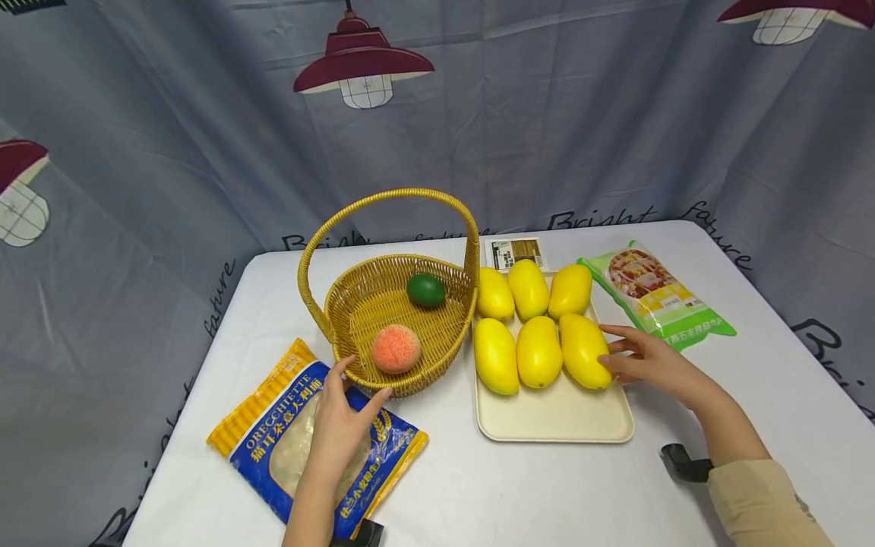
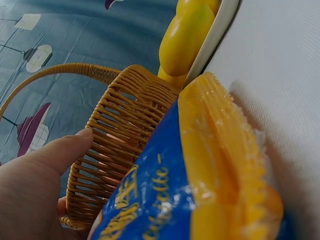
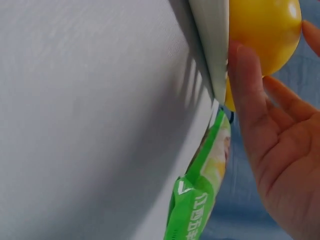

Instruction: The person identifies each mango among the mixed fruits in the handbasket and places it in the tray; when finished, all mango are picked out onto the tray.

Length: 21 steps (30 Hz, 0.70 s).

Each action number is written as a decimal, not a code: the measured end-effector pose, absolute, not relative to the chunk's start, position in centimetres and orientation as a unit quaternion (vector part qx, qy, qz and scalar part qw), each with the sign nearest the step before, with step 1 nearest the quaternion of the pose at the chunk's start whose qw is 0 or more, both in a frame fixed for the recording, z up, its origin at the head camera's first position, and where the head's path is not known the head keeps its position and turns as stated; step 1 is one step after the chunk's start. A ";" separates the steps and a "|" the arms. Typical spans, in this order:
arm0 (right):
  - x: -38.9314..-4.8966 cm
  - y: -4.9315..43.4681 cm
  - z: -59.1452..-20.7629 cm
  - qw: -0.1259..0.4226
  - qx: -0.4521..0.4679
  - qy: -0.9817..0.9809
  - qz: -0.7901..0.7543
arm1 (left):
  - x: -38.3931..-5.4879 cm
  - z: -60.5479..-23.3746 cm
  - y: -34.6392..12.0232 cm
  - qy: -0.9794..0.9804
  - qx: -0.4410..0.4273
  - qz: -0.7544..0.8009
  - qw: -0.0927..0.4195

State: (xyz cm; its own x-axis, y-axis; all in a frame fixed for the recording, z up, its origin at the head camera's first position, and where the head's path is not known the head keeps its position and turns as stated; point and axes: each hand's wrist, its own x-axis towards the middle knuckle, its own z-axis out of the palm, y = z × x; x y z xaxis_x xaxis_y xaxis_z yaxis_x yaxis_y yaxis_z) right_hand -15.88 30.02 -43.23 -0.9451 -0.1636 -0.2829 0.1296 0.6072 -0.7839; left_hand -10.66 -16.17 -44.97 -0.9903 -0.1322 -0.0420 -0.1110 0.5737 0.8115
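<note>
My left hand (image 1: 339,429) is at the near left rim of a gold wicker basket (image 1: 437,370), thumb and forefinger spread apart along the rim. In the left wrist view the thumb lies right at the woven edge. Inside the basket are a peach (image 1: 396,349) and a dark green egg-shaped fruit (image 1: 426,290). My right hand (image 1: 649,363) reaches from the right to the nearest-right yellow mango (image 1: 583,351), its loosely spread fingertips at the fruit's right side. That mango lies with several others in two rows on a cream tray (image 1: 554,418).
A blue and yellow bag of orecchiette (image 1: 280,448) lies under my left forearm, against the basket's front. Behind my right hand is a green food packet (image 1: 656,296). A small printed card (image 1: 516,253) lies behind the tray. Grey curtains (image 1: 513,137) hang around the white table (image 1: 437,501).
</note>
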 end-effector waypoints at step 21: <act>-14.6 22.9 -39.9 -0.071 -0.076 0.958 -0.267 | -11.0 -44.8 -16.6 -0.896 0.059 -0.439 0.021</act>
